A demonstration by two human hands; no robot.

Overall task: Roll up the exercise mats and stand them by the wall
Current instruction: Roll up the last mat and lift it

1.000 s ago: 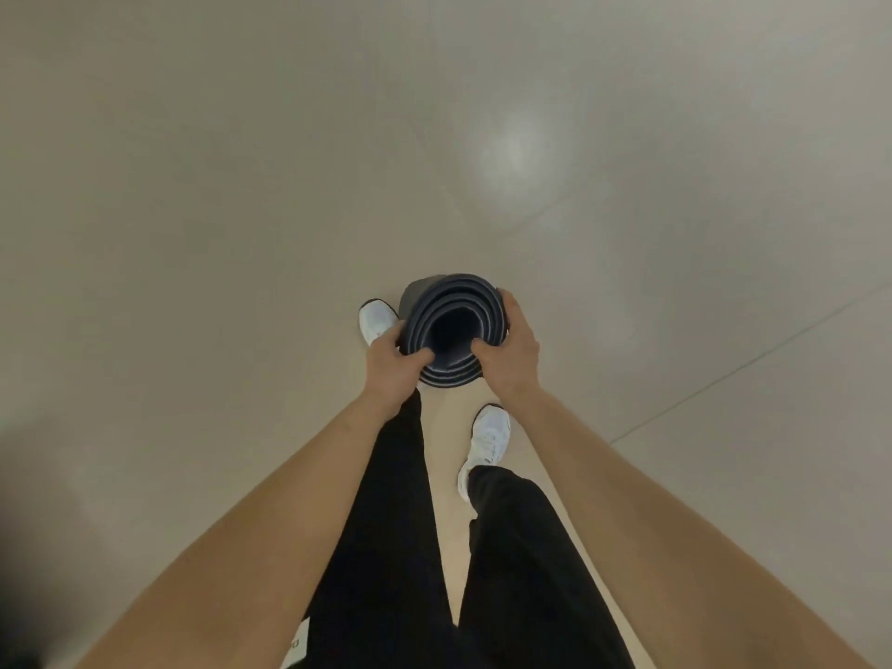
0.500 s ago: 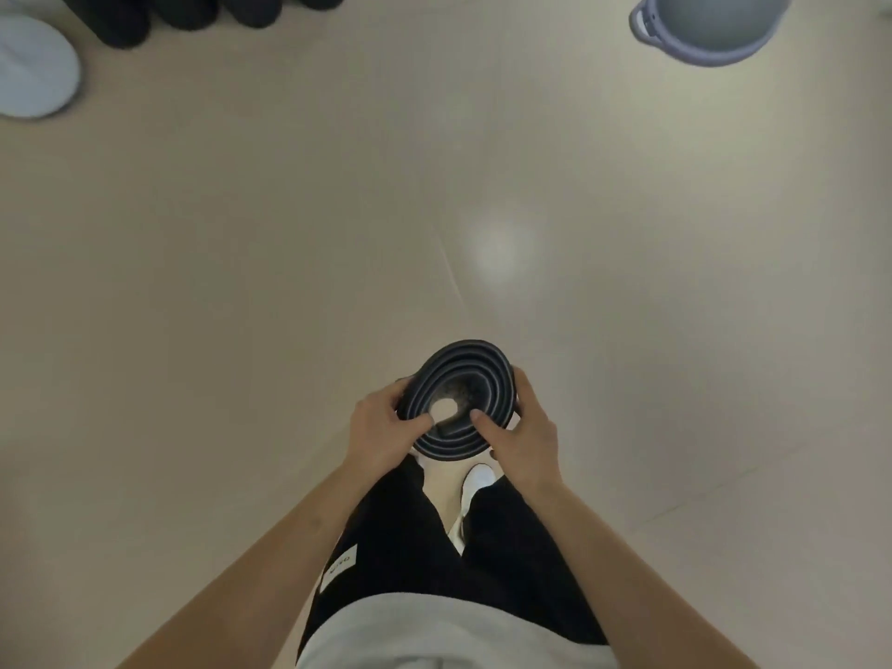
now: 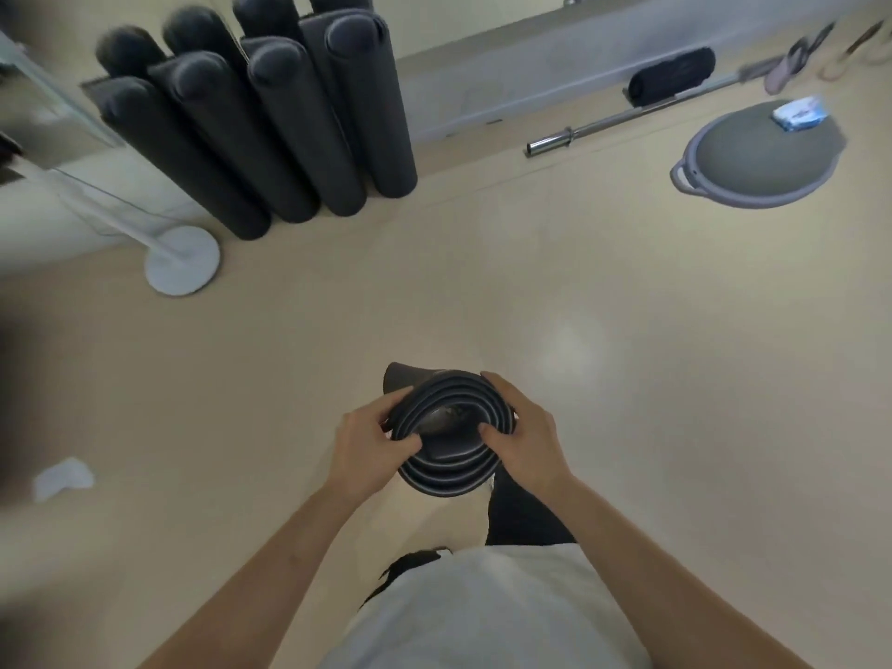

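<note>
Head cam: left hand (image 3: pixel 371 439) & right hand (image 3: pixel 523 437) both grip the top rim of the rolled mat (image 3: pixel 449 470), thumbs inside the coil. It's upright in front of the legs, well apart from the standing mats (image 3: pixel 270 123). Squeeze coil tight, carry vertical, set down beside the row's right end.

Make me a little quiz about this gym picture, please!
1. True or false: the left hand and right hand both grip the rolled mat.
2. How are the other rolled mats placed? A: standing upright. B: lying flat. C: unrolled.
3. What lies on top of the grey dome?

Key: 1 true. 2 A. 3 a blue-and-white packet.
</note>
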